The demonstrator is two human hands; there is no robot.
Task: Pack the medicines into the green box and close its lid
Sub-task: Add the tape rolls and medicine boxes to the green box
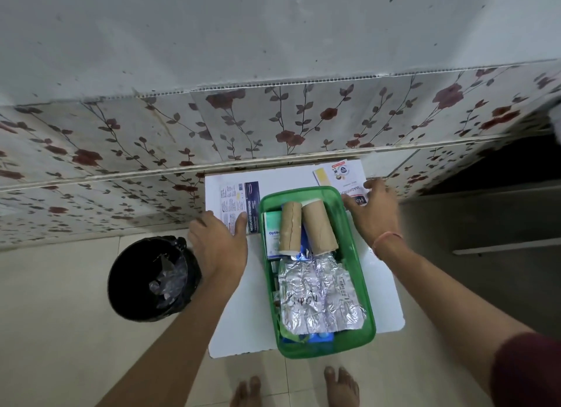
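Packing stage; lid closing not yet begun. Keeping green box (362, 273) lengthwise at centre of white board (233, 315), open top facing up for loading. Carrying two cardboard rolls (320, 229) at its 12 o'clock end and foil blister strips (318, 297) towards 6 o'clock.

Pressing left hand (218, 242) flat, fingers spread, onto dressings packet (239, 204) at 10 o'clock of box, probably for sliding it toward rim; not gripping anything.

Laying right hand (376, 214) open, palm down, on plaster carton (343, 174) at 1 o'clock; not closed on it.

Reaching to both sides at once, judged as gathering last loose items. Showing no lid anywhere in view.
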